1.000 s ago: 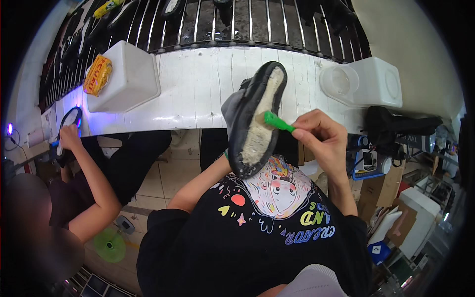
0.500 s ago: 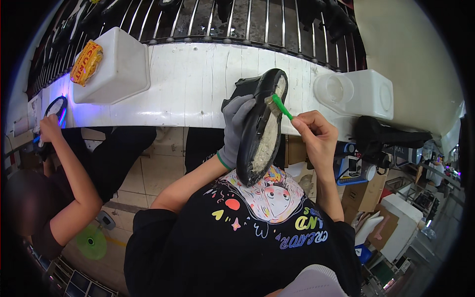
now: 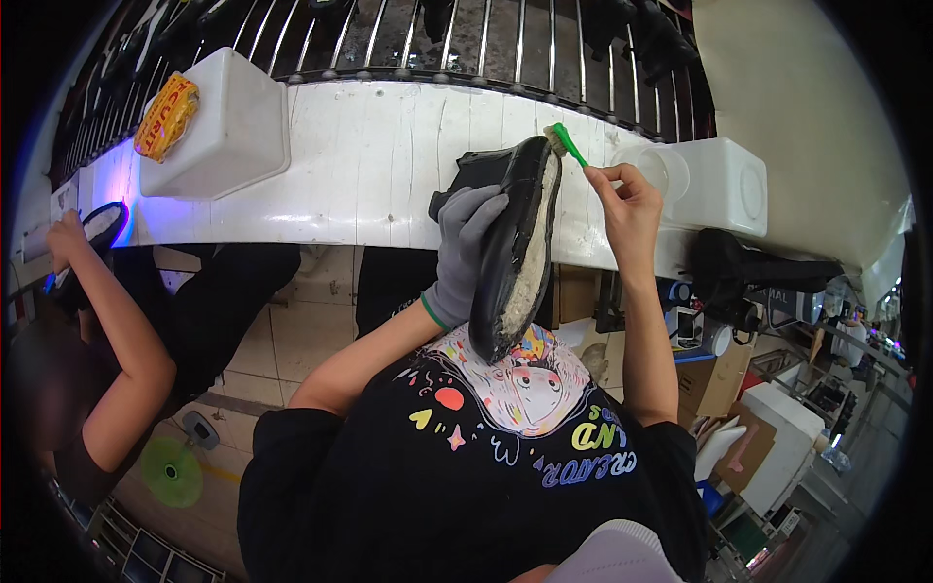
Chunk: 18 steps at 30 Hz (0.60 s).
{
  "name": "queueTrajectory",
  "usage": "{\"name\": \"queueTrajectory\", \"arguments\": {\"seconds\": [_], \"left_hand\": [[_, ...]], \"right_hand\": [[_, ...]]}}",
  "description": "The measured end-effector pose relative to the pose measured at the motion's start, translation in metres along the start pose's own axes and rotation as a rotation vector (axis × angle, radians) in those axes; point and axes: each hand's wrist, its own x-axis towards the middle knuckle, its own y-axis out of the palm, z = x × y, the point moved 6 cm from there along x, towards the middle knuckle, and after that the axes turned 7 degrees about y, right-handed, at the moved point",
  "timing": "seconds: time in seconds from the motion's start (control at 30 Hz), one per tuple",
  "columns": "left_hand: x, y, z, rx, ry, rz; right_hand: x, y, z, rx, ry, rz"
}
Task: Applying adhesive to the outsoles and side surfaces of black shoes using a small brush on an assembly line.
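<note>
Clasping the shoe (image 3: 507, 257) over the near edge of the bench (image 3: 379, 165) in the gloved left hand (image 3: 465, 241), seemingly to steady it and bare its sole (image 3: 532, 257) to the brush (image 3: 567, 142). Pinching that brush in the right hand (image 3: 628, 204), probably for light control.

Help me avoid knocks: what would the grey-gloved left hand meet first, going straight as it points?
The left hand likely meets the long, black, pale-bottomed shoe; depth there is unclear.

Black shoe (image 3: 507, 270) tilted on edge, pale underside turned right; green-handled brush (image 3: 570, 145) at upper end, contact unclear.
</note>
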Motion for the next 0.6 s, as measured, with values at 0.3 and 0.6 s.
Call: {"name": "queueTrajectory", "arguments": {"seconds": [0.3, 0.6], "left_hand": [[0.005, -0.003, -0.002, 0.017, -0.005, -0.036], [0.013, -0.01, -0.007, 0.052, -0.005, -0.008]], "right_hand": [[-0.041, -0.004, 0.017, 0.251, 0.139, 0.322], [-0.08, -0.018, 0.064, 0.315, -0.093, 0.414]]}}
